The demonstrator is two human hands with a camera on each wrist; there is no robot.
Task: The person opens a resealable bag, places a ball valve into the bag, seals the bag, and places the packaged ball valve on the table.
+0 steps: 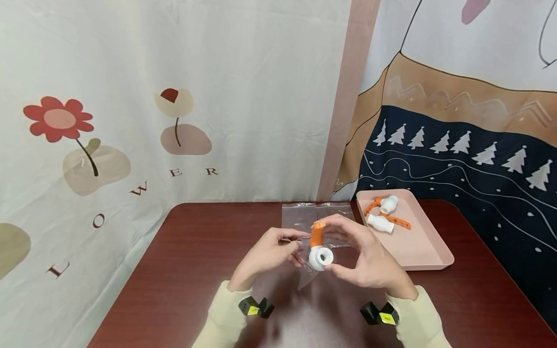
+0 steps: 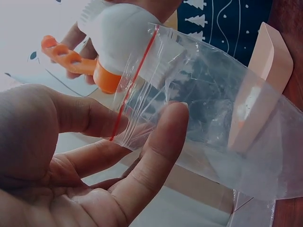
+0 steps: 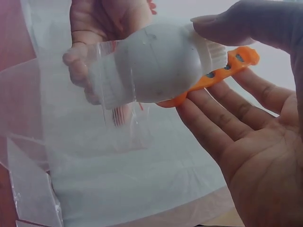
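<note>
A white plastic ball valve (image 1: 314,261) with an orange handle (image 1: 316,235) is held above the table by my right hand (image 1: 367,253). In the right wrist view, the thumb (image 3: 227,28) presses on its ribbed end and the fingers lie along the orange handle. My left hand (image 1: 267,253) pinches a clear zip bag (image 2: 213,118) near its red-striped mouth. One end of the valve (image 3: 111,82) is inside the bag's mouth; its round middle and handle are outside. The bag hangs down below the hands in the head view.
At the right, a pink tray (image 1: 428,244) holds two more white valves (image 1: 380,224) with orange handles (image 1: 398,221). Clear bags (image 1: 298,212) lie flat on the dark red table (image 1: 209,251) behind the hands. A printed curtain (image 1: 261,96) hangs along the back edge.
</note>
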